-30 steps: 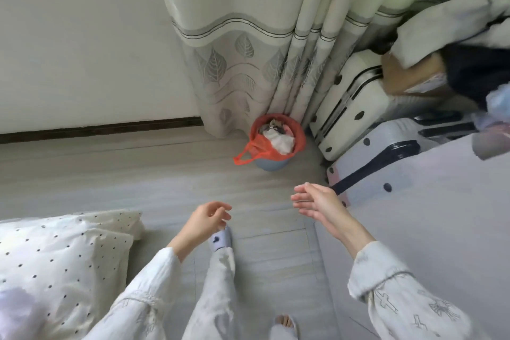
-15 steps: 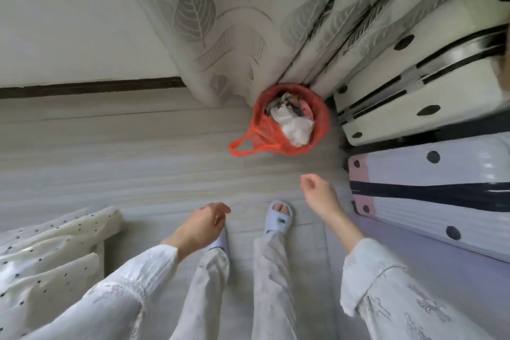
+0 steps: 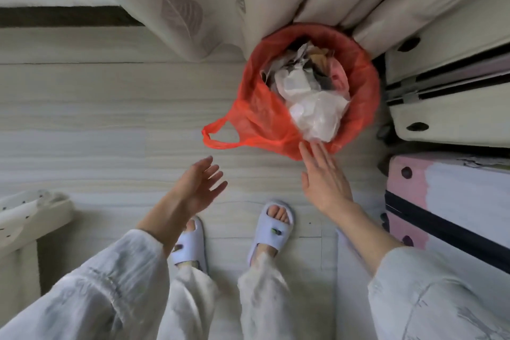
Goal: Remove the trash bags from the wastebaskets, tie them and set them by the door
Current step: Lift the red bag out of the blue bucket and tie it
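An orange-red trash bag (image 3: 361, 83) lines a wastebasket that it hides entirely, standing on the floor against the curtain. Crumpled white and dark trash (image 3: 311, 96) fills it. One bag handle (image 3: 220, 132) droops onto the floor at the left. My right hand (image 3: 324, 179) is open, fingers stretched out, fingertips at the bag's near edge. My left hand (image 3: 198, 185) is open too, palm turned up, a short way below the drooping handle and apart from it.
A pale curtain (image 3: 193, 3) with leaf prints hangs behind the bag. Two hard suitcases lie at the right, a cream one (image 3: 447, 102) and a pink-white one (image 3: 452, 196). Dotted bedding (image 3: 27, 210) is at the left edge. My slippered feet (image 3: 271, 232) stand just below the hands.
I have stepped closer and leaned over the bag, which now fills the upper centre. Both hands have opened and reached forward; my right fingertips have arrived at the bag's near edge.
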Demonstrator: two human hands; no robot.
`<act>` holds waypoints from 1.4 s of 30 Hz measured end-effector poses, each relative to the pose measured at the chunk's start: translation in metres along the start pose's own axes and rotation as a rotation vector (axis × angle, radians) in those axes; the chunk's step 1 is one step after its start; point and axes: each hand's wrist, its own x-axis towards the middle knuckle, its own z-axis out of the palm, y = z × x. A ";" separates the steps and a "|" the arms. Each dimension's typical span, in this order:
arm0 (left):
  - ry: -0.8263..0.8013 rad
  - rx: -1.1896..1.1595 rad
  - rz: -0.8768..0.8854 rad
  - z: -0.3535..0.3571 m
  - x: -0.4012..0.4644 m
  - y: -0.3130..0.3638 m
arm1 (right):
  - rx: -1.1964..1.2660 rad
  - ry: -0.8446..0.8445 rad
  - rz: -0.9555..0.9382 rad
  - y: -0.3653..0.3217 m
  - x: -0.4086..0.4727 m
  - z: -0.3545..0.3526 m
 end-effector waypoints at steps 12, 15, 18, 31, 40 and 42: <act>0.037 -0.012 0.286 0.058 0.014 0.031 | -0.033 0.305 -0.067 0.013 0.006 0.029; 0.060 0.007 0.361 0.058 -0.019 0.024 | 0.049 0.384 0.068 0.007 -0.003 0.012; 0.096 -0.027 0.363 0.059 -0.039 0.022 | 0.654 0.295 0.615 0.007 0.006 -0.007; 0.242 0.113 0.560 0.069 -0.052 0.051 | 2.164 0.122 0.935 0.054 0.043 -0.034; 0.264 0.104 0.603 0.071 -0.060 0.049 | 2.336 0.327 0.899 0.083 0.052 -0.070; 0.257 0.114 0.609 0.075 -0.063 0.049 | 2.434 0.420 0.851 0.096 0.053 -0.080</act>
